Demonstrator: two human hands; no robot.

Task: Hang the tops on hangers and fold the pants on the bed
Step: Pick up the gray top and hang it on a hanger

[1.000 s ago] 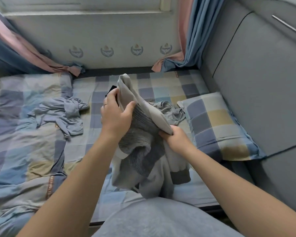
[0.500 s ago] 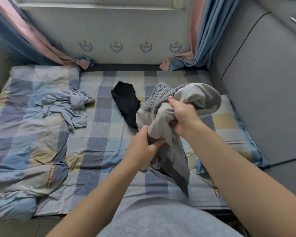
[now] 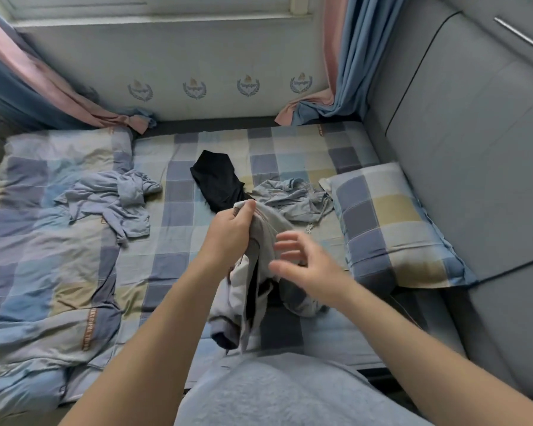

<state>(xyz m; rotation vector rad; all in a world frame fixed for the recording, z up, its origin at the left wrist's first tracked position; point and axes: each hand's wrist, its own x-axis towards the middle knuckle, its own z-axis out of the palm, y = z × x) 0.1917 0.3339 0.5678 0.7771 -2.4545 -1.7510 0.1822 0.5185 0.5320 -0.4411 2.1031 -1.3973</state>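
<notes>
1. L hand: clenched on the top edge of the grey garment, thumb + fingers pinching the bunched fabric, held up over the bed.
2. R hand: released, fingers spread, blurred, just right of the garment. Touching it or not: can't tell.
3. Grey garment hangs from the L hand down between both forearms. Its lower end, w/ dark trim, is near the bed's near edge. Top or pants: can't tell.
4. Just beyond the L hand: black garment, lying on the checked sheet.
5. Beyond the R hand: crumpled blue-grey garment w/ a drawstring, just beside the black one.
6. Well left of the L hand: 2nd blue-grey garment, crumpled on the duvet.
7. Right of the R hand: checked pillow, against the grey padded panel.
8. Far side: wall w/ crest prints, pink/blue curtains drooping onto the bed corners.
</notes>
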